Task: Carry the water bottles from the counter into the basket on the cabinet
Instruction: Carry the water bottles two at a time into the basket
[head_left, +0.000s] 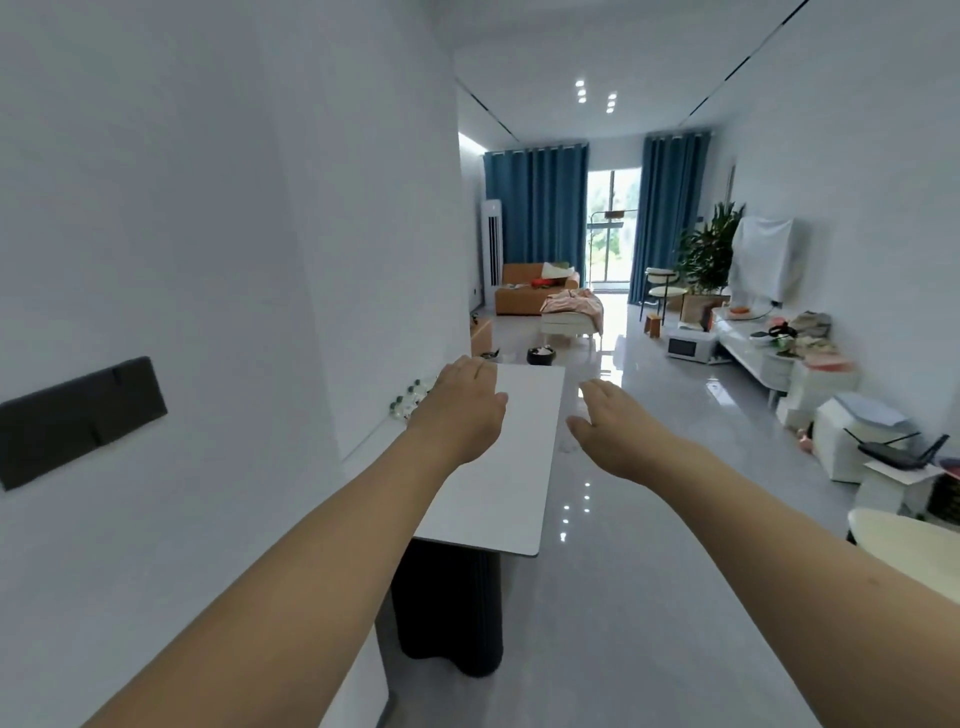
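Note:
Several clear water bottles (410, 397) with dark green caps stand in a cluster against the wall on a white counter (519, 467). My left hand (462, 410) reaches forward over the counter, just right of the bottles and partly covering them, fingers loosely spread and empty. My right hand (613, 431) hangs in the air past the counter's right edge, palm down, fingers apart, holding nothing. No basket or cabinet is recognisable in view.
A white wall with a dark switch panel (78, 421) fills the left. The counter stands on a dark pedestal (447, 608). Glossy floor stretches ahead to a sofa (530, 291). A low white unit (753, 343), boxes and a router (893, 447) line the right.

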